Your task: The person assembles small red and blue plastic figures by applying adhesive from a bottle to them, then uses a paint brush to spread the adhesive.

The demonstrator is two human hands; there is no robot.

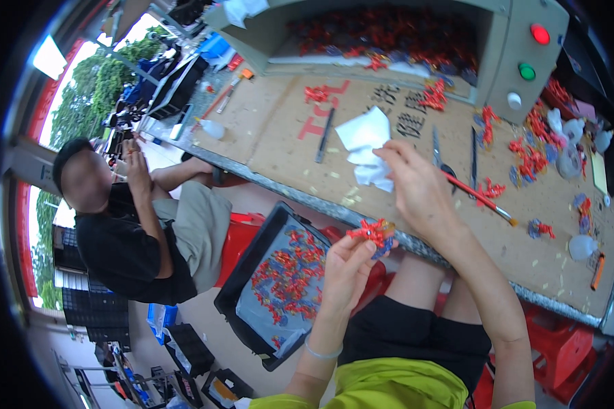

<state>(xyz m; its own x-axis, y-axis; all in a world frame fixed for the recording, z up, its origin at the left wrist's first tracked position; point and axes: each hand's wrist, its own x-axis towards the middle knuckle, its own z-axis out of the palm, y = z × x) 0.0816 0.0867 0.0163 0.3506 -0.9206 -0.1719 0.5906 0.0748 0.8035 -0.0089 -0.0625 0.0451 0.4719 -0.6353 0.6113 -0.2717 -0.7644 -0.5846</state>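
Small red-and-blue plastic figure (374, 234) sits pinched at the fingertips of the left hand (344, 267), held up just in front of the workbench edge (416, 242), above the lap. Left fingers closed round it, thumb on top. Right hand (419, 187) is higher, over the bench, fingers curled shut on a white crumpled cloth (368, 146); it also holds a thin red-handled brush (477, 198) whose tip points right across the cardboard-covered top. To the left & lower, a black tray (242, 262) w/ a clear liner holds many more red/blue figures. More lie scattered on the bench at right, plus inside a grey machine housing (518, 61) w/ red and green buttons. Another person (126, 232) in a black top sits at far left, hands raised near the bench end.
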